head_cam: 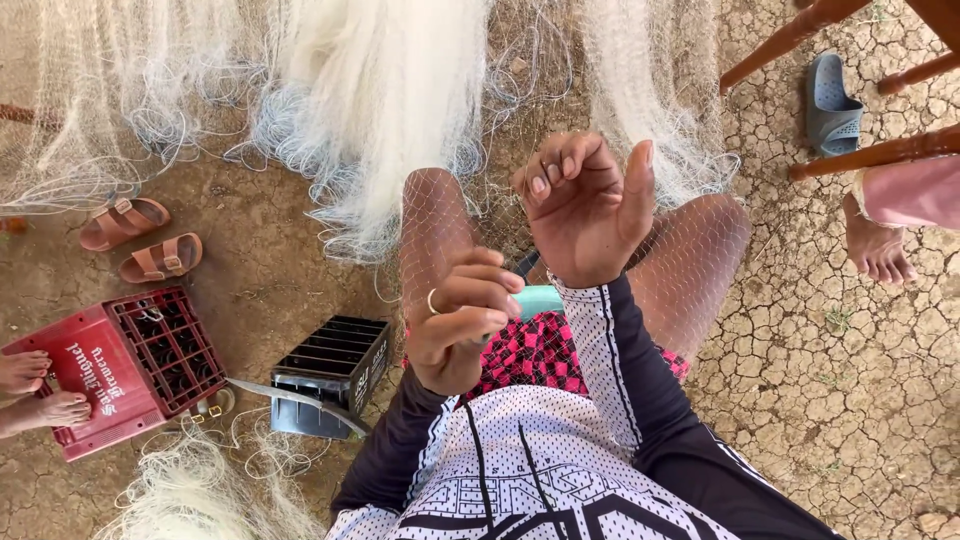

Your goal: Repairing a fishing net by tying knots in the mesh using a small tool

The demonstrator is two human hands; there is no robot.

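A fine white fishing net (380,110) hangs in bunches ahead and spreads as thin mesh over my bare knees (690,270). My left hand (465,315), wearing a ring, is closed around a teal netting tool (541,299) just above my lap. My right hand (585,205) is raised between the knees, palm toward me, fingers curled in and thumb up; it seems to hook strands of the mesh, though the thread is too thin to see clearly. I wear red-and-black checked shorts (540,355) and a black-and-white patterned shirt.
On cracked dry earth: a red plastic crate (130,365) with another person's feet (40,395) on it, a black ribbed box (335,375), a long blade (290,398), brown sandals (140,240), a grey-blue slipper (832,105), wooden chair legs (880,150), another bare foot (880,245).
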